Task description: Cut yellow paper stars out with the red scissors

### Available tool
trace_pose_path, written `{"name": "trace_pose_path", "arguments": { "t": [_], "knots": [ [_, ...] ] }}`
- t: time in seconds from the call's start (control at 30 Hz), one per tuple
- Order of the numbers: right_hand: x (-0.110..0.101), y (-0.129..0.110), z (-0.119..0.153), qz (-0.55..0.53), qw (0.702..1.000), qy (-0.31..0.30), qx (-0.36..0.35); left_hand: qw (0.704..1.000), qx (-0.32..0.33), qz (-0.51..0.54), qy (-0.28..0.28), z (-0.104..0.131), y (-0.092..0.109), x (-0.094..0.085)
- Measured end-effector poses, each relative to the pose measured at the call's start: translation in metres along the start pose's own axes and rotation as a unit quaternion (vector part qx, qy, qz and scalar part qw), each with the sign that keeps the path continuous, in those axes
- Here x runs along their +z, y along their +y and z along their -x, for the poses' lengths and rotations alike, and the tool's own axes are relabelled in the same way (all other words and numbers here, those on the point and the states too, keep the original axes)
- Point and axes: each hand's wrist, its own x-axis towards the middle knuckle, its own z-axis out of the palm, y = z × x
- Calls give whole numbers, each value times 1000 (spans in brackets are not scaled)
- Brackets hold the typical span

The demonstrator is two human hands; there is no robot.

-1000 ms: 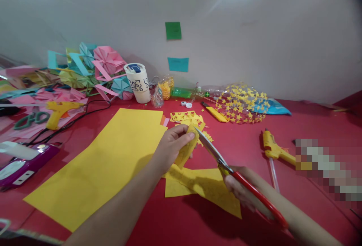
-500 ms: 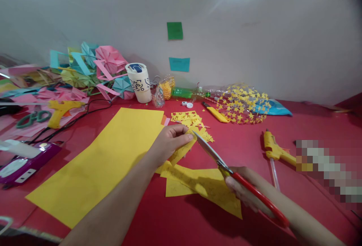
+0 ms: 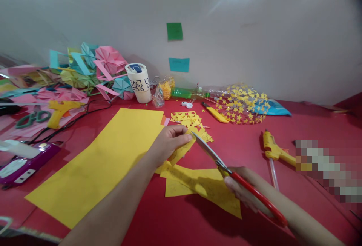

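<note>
My left hand (image 3: 172, 141) pinches a narrow strip of yellow paper (image 3: 181, 151) between thumb and fingers. Red-handled scissors (image 3: 216, 158) are gripped in my right hand (image 3: 243, 189), their blades nearly together and their tips at the strip's upper end, close to my left thumb. Beneath my hands, yellow paper pieces (image 3: 209, 182) with faint drawn lines overlap on the red table. A large yellow sheet (image 3: 118, 144) lies under and left of my left forearm. Just beyond my left hand sits a small heap of cut yellow stars and scraps (image 3: 195, 121).
Along the wall stand a white cup (image 3: 139, 83), a green bottle (image 3: 182, 93) and a clear star-covered wrap (image 3: 243, 104). A yellow cutter (image 3: 216, 113) lies before them. Glue guns (image 3: 273, 146) rest right and left. Folded paper ornaments (image 3: 110, 61) and a purple device (image 3: 31, 163) occupy the left.
Almost nothing differs. Both hands, the strip and the scissors hold nearly the same position, with only a very slight shift of the whole view.
</note>
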Motion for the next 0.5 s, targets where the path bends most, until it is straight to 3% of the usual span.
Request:
{"name": "trace_pose_path", "arguments": {
  "t": [0.17,0.33,0.5],
  "knots": [
    [1,-1,-1,1,1000,3,-6,1000,14,-7,2,0,1,0],
    [3,1,-2,-19,1000,20,1,993,93,-57,36,1,3,4],
    [5,2,-1,-39,999,18,-14,994,95,-47,17,3,2,11]
  ]
}}
